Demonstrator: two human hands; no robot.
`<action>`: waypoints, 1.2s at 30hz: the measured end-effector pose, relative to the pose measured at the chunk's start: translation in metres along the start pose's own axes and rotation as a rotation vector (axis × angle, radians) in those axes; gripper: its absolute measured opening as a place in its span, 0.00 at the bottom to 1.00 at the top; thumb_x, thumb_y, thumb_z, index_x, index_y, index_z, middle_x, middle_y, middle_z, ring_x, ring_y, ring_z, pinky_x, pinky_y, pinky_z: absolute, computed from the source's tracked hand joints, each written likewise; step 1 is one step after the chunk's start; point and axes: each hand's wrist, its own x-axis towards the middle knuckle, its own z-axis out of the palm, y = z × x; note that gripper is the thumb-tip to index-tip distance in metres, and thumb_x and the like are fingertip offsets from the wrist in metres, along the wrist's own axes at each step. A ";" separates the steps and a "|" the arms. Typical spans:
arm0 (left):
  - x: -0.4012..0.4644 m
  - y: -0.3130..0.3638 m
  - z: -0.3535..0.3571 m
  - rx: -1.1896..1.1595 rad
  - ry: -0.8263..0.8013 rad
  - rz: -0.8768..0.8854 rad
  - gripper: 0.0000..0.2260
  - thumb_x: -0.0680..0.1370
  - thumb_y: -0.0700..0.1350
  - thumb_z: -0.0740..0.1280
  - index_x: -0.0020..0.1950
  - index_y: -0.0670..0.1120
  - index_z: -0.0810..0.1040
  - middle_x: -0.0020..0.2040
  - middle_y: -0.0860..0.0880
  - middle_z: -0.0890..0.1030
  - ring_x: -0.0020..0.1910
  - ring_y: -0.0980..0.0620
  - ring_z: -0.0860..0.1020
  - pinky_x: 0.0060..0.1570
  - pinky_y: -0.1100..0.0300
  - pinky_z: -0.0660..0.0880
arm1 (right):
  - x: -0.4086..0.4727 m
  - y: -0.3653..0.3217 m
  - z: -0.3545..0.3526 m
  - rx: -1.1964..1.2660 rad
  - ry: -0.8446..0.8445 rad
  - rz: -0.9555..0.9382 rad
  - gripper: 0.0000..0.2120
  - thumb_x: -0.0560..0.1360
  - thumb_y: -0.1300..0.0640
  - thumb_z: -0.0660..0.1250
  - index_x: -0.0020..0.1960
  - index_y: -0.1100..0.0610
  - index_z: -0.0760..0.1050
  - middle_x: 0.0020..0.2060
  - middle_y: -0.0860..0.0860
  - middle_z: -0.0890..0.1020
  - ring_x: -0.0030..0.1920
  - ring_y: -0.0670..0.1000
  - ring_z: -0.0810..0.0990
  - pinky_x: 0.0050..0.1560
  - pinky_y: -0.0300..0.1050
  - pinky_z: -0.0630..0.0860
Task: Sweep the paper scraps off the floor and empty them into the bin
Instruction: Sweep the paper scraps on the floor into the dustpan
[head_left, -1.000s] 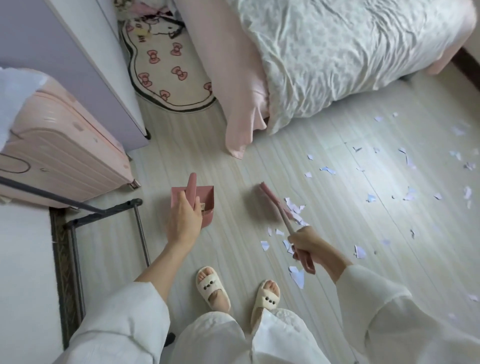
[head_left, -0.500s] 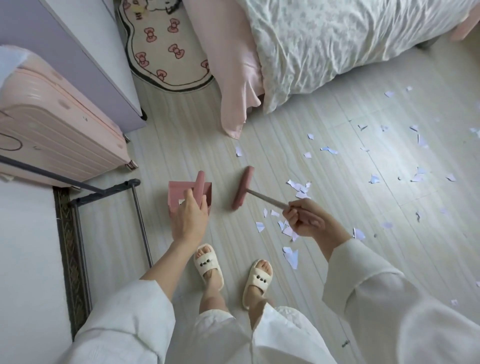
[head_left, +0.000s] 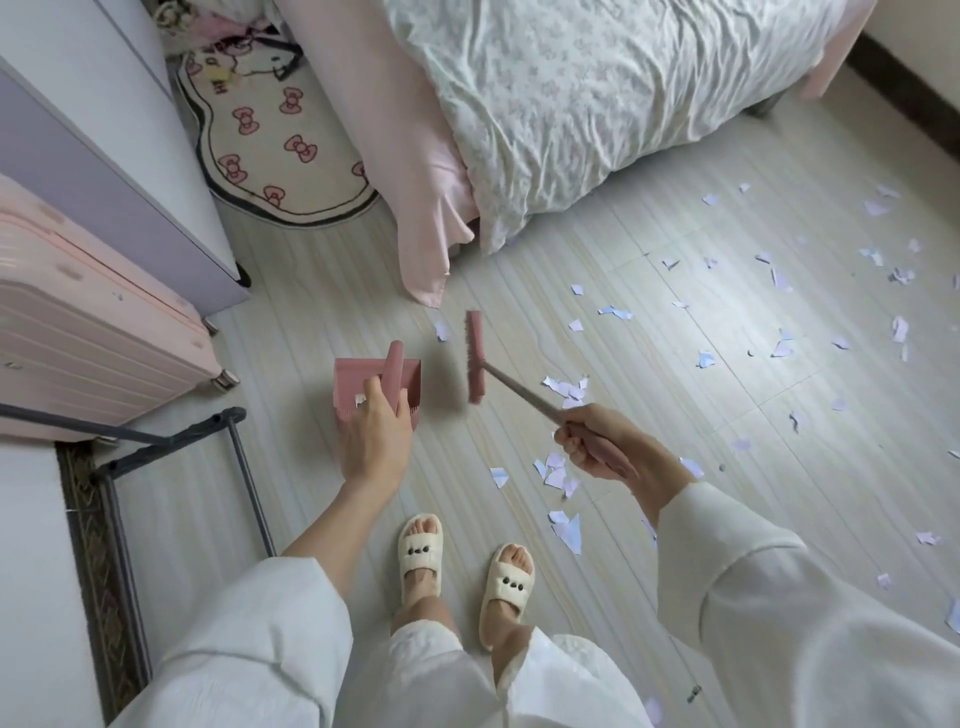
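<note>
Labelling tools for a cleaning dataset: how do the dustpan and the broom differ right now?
The dustpan is a boxy scoop gripped by the left hand; the broom is a narrow head on a long handle gripped by the right hand. The dustpan holds a scrap; the broom holds none. Both are pink.

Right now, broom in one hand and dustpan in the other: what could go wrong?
1. The broom head has passed most paper scraps; that pile may get left behind.
2. One scrap lies near the hanging pink bed sheet; a stroke could push it underneath.
3. The dustpan is tilted upright; contents might spill.
</note>
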 end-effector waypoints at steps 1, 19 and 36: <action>0.007 -0.002 -0.005 0.006 0.002 -0.002 0.15 0.81 0.49 0.58 0.62 0.39 0.68 0.50 0.36 0.80 0.49 0.36 0.78 0.40 0.52 0.67 | 0.004 -0.005 0.013 0.057 -0.055 0.003 0.09 0.80 0.60 0.54 0.41 0.57 0.65 0.28 0.51 0.72 0.17 0.42 0.69 0.17 0.31 0.65; 0.138 -0.044 -0.047 0.032 -0.107 0.057 0.14 0.81 0.49 0.58 0.59 0.40 0.69 0.52 0.39 0.81 0.51 0.39 0.78 0.47 0.50 0.71 | 0.081 -0.056 0.113 0.560 -0.028 0.040 0.11 0.79 0.60 0.52 0.39 0.54 0.62 0.31 0.52 0.58 0.16 0.43 0.70 0.17 0.30 0.68; 0.096 0.039 -0.012 0.089 -0.328 0.429 0.14 0.82 0.49 0.56 0.63 0.41 0.67 0.54 0.38 0.80 0.53 0.39 0.78 0.46 0.50 0.71 | -0.047 0.048 -0.004 0.483 0.244 0.068 0.12 0.82 0.58 0.53 0.39 0.58 0.63 0.28 0.49 0.68 0.16 0.42 0.66 0.16 0.30 0.64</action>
